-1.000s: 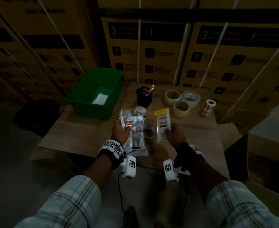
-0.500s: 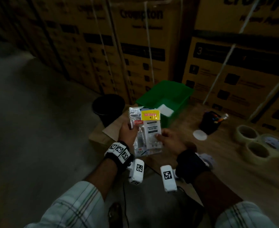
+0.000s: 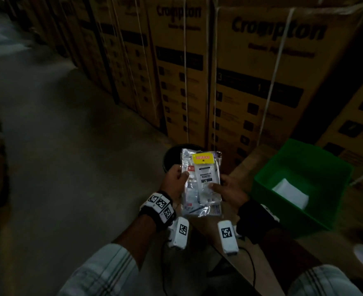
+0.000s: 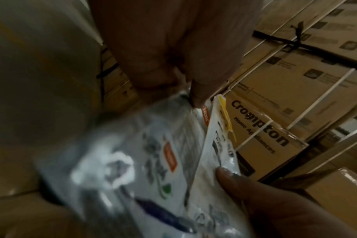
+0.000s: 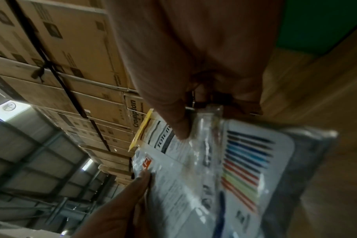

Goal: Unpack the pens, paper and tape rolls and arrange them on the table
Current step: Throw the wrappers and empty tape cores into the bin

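Head view: I log two stacked pen packets, raised off the bench over the black bin. Left hand and right hand pinch opposite edges, presumably to bin empty wrappers.

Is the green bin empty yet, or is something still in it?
Not empty: a white folded sheet lies on the floor of the green bin. Nothing else shows inside.
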Motion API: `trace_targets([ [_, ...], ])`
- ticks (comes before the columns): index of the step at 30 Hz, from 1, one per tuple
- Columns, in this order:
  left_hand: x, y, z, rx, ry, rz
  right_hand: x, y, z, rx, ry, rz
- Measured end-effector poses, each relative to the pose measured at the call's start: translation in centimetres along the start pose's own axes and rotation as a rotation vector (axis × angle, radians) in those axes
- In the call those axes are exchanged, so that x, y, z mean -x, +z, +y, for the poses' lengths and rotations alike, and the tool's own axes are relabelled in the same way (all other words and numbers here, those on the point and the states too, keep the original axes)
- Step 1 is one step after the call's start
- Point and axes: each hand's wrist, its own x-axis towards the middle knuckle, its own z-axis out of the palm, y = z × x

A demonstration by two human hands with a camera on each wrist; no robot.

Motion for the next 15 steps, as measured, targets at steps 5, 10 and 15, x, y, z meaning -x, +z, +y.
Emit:
trace_targets([
  [5,-6.0,-3.2,-2.6,-0.121,-0.071,0.033,-6.0,2.3,-2.4,-0.031,-0.055,0.232],
  [10,-9.6,-3.3,-5.2,-0.225,-0.134,-0.086,-13.5,3.7,-1.7,0.062,0.09,0.338],
  [15,-13.1,-2.9,-7.1,-0.413,-0.134,-0.187,-19.6,4.8,0.8,0.062,0.256,0.365],
])
